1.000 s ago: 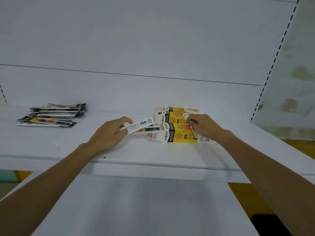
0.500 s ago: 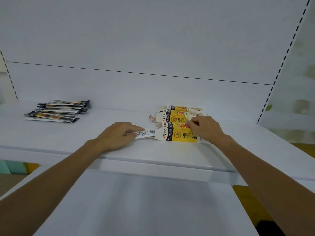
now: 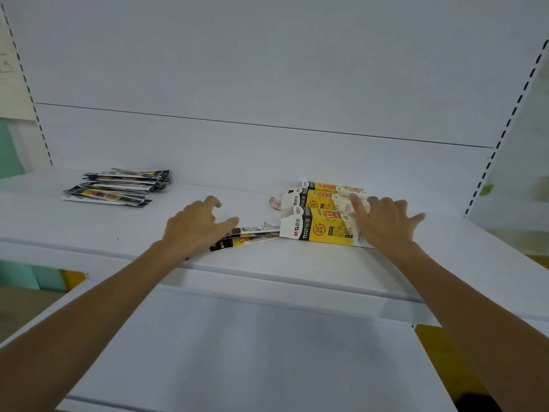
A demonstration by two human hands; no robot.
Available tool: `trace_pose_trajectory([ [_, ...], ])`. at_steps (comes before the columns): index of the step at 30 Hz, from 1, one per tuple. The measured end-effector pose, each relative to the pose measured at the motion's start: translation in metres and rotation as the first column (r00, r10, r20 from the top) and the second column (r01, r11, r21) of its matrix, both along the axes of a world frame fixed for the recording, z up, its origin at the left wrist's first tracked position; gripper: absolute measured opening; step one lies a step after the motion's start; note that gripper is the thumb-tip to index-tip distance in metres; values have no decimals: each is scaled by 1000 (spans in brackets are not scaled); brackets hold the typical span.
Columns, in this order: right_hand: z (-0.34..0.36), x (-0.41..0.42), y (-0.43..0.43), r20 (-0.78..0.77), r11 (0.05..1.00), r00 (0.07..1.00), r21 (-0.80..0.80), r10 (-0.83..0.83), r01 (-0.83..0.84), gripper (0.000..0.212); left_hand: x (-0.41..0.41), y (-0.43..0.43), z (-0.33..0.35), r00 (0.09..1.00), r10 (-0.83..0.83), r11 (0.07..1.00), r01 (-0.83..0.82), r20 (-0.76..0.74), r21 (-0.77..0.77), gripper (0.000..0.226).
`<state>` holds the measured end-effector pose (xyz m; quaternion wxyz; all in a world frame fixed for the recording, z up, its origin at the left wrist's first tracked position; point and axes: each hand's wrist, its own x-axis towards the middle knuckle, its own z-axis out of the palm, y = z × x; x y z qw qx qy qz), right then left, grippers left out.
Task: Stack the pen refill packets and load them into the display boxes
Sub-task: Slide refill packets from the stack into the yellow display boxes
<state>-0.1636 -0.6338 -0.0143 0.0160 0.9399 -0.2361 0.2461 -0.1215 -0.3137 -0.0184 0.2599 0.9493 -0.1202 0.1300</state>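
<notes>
Three yellow-and-white display boxes lie side by side on the white shelf; the nearest box has its open end facing left. A few refill packets stick out of that end, lying flat on the shelf. My left hand hovers just over their left ends with fingers spread and relaxed, holding nothing. My right hand rests with straight spread fingers on the right part of the nearest box. A loose pile of refill packets lies at the far left of the shelf.
The shelf has a white back panel close behind the boxes and a slotted upright at the right. A lower white shelf juts out beneath my forearms.
My left hand has let go of the packets, which now lie with one end in the nearest box. My right hand has opened and flattened onto the box.
</notes>
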Motion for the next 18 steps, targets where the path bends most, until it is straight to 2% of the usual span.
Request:
trace_pose_trajectory([
  [2,-2,3,-6,9,983,1000,184,21,-22,69,-3,12,0,978,-148,978,123,-149,-167,44],
  [4,-5,8,-4,60,944,993,309,99,-113,65,-1,16,-3,956,-268,936,228,-122,-266,36],
  [8,-10,14,7,207,888,924,274,321,-369,48,0,5,-5,958,-287,925,283,22,-253,26],
  [11,-10,10,4,288,838,876,286,387,-465,50,-2,1,-5,938,-345,920,331,-33,-211,32],
  [13,-8,6,-2,272,820,870,309,410,-483,49,-2,3,-1,924,-377,919,363,-67,-156,38],
  [16,-10,6,-6,232,820,878,320,418,-475,48,3,8,10,934,-353,929,356,44,-103,41],
  [18,-12,7,-5,221,839,885,291,409,-460,47,8,11,14,950,-301,920,313,85,-235,39],
])
